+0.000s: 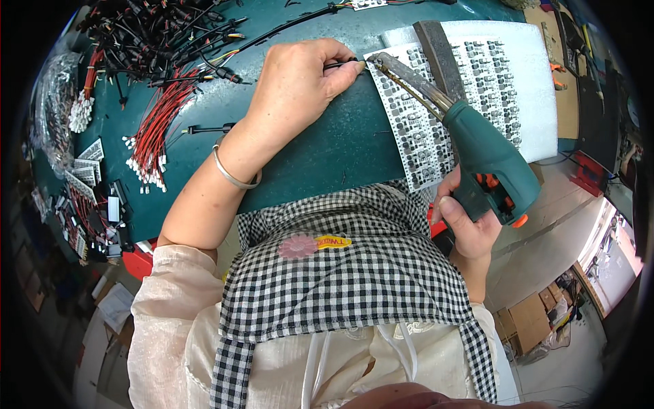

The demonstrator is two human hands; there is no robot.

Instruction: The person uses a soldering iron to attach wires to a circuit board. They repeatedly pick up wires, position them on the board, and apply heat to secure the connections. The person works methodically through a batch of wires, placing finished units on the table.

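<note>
From my remote station I log a green worktable; at its right, a white foam slab bearing a sheet of small circuit boards. Black cable pile: upper left. Green soldering gun: slants over the sheet, tip at its upper left corner. Left hand: thumb and forefinger pinched together. Right hand: wrapped around the gun's handle. Dark bar: across the sheet. Thin black cable: in my left pinch, end near the tip; contact, I cannot tell.
</note>
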